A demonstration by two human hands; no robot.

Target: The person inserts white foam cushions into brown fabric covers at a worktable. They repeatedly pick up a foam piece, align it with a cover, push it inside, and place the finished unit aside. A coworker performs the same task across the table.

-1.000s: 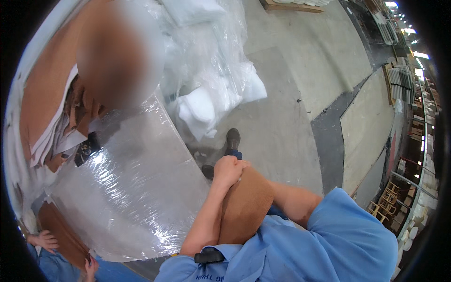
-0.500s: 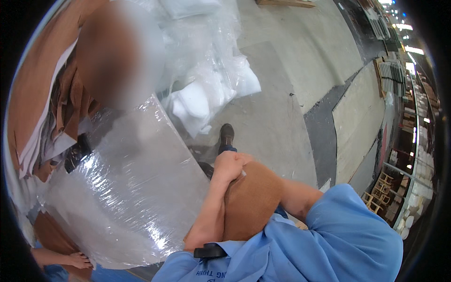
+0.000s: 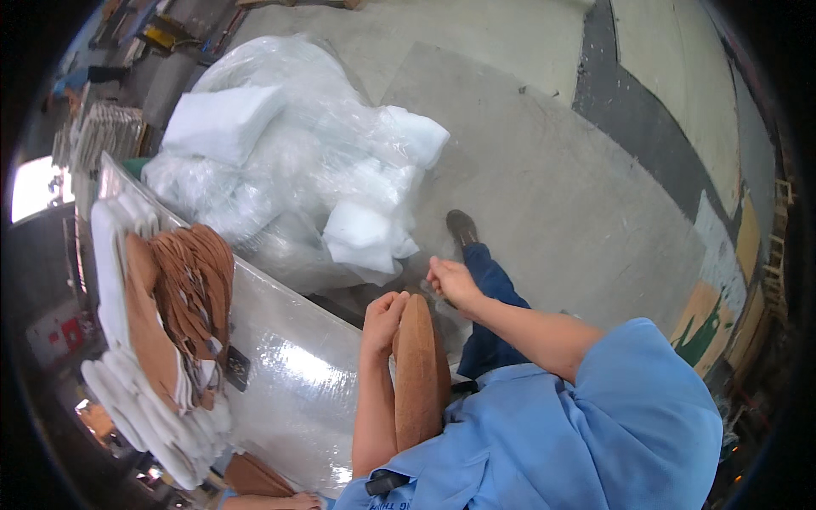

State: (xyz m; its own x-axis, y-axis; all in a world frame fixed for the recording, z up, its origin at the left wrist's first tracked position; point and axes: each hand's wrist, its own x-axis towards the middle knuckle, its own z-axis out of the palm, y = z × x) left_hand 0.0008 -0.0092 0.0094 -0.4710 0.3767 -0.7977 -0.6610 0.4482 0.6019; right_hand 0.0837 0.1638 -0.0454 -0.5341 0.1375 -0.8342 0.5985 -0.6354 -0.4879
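Observation:
A brown fabric-covered cushion [image 3: 418, 374] stands on edge against my front, its narrow side toward me. My left hand [image 3: 384, 321] is closed on the cushion's upper left edge. To the right of the cushion's top, my right hand [image 3: 455, 282] hangs apart from it, fingers pressed together in a pinch. Whatever is between those fingers, if anything, is too small to make out. A film-wrapped table [image 3: 289, 340] lies to my left.
On the table sit a stack of brown fabric pieces [image 3: 200, 289], white padding [image 3: 119, 246] and a dark phone-like object [image 3: 238, 368]. Beyond it, plastic bags with white foam [image 3: 225, 123] cover the floor. Another person's hand [image 3: 302, 501] rests at the lower left, near more brown pieces [image 3: 255, 476].
The cushion has turned from its broad face to its narrow side. My right hand has parted from the left and moved right. The view has shifted, bringing the brown stack fully into sight.

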